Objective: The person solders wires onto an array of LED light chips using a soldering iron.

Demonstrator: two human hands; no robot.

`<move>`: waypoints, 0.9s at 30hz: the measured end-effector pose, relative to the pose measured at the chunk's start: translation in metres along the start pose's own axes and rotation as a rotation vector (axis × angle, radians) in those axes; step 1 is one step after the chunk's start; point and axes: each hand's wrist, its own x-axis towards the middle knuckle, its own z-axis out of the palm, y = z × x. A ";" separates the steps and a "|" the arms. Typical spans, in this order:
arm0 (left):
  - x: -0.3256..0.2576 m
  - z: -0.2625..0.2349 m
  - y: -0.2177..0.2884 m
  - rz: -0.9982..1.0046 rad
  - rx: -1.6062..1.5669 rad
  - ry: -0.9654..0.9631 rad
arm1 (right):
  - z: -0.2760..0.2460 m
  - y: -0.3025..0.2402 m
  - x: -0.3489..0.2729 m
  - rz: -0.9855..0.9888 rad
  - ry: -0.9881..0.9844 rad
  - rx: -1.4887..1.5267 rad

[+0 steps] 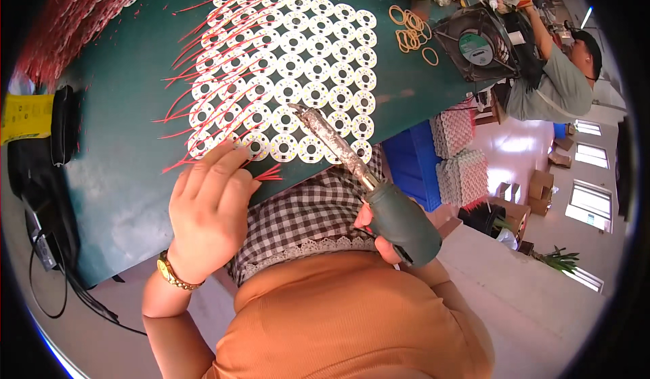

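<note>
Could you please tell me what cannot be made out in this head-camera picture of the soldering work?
- Head view: the left hand covers its own fingertips and any red wire it pinches.
- The right hand is mostly hidden behind the soldering iron handle.
- Solder joints on the panel of round white boards are too small to judge.
- The pile of red wires top left is blurred by the fisheye rim.

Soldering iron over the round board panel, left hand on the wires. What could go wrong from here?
1. The left hand rests at the panel of round boards edge, close to the soldering iron: possible burn.
2. Red wires fan loosely over the boards; the hot tip could scorch insulation.
</note>
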 end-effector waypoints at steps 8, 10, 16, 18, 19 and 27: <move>0.004 0.020 0.022 -0.381 -0.222 0.161 | -0.023 0.011 0.028 -0.906 -0.550 -0.302; 0.005 0.021 0.021 -0.435 -0.197 0.139 | -0.003 -0.016 0.011 0.135 -0.247 -0.063; 0.010 0.026 0.023 -0.486 -0.196 0.148 | -0.008 0.001 0.004 -0.317 -0.367 -0.012; 0.010 0.028 0.022 -0.482 -0.192 0.142 | -0.011 0.003 0.008 -0.151 -0.338 0.014; 0.009 0.030 0.021 -0.475 -0.175 0.148 | -0.012 0.004 0.010 -0.068 -0.323 0.027; 0.007 0.032 0.022 -0.478 -0.153 0.172 | -0.045 0.042 0.037 -0.698 -0.402 -0.651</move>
